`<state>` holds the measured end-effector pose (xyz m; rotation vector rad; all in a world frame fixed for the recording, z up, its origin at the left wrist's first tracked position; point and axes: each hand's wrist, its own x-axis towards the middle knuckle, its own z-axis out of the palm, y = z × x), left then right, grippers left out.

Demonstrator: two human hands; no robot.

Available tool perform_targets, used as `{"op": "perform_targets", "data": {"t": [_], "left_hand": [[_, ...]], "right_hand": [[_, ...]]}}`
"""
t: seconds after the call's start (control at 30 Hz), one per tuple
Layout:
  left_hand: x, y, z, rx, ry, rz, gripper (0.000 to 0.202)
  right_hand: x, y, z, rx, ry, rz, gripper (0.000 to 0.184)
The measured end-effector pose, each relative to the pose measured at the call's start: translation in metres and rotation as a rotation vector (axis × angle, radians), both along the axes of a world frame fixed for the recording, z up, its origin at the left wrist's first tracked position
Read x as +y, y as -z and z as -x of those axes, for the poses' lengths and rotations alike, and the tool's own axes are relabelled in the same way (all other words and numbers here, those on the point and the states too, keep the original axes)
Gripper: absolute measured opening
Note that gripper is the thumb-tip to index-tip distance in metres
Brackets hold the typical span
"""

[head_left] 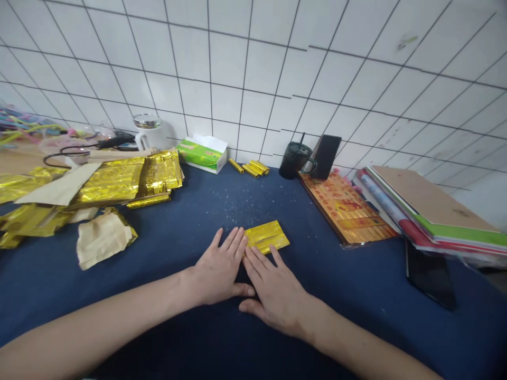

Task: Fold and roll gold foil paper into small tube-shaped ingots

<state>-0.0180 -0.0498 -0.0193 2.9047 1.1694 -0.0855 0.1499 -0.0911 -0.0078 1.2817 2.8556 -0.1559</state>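
Left hand [217, 269] flat, palm down, right hand [275, 295] flat just beside it, left forearm [99, 316] and right forearm [356, 338] angled inward

Bright gold foil paper [266, 236] just below the middle of the frame, streaked with lighter and darker shine. Dark navy cloth [356, 322] across the bottom, dotted with pale specks near the middle. White tiles [245, 68] with dark grid lines along the top. Green and white tissue box [201, 154] at upper middle. Orange-red patterned sheets [344, 208] right of centre, gold along the lower edge. Plain black mug [295, 161] above them.
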Motion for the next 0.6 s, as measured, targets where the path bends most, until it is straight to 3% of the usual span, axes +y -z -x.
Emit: {"op": "perform_targets", "data": {"t": [0.27,0.43,0.6], "left_hand": [[0.001,0.002,0.005,-0.040,0.013,0.033,0.090],[0.017,-0.001,0.015,-0.067,0.086,0.129,0.087],[0.040,-0.011,0.020,-0.098,0.114,0.182,0.051]], "right_hand": [[-0.003,0.000,0.006,0.011,0.029,0.017,0.078],[-0.004,-0.006,0.006,0.077,0.031,0.162,0.083],[-0.002,-0.023,0.006,0.197,0.069,0.350,0.092]]}}
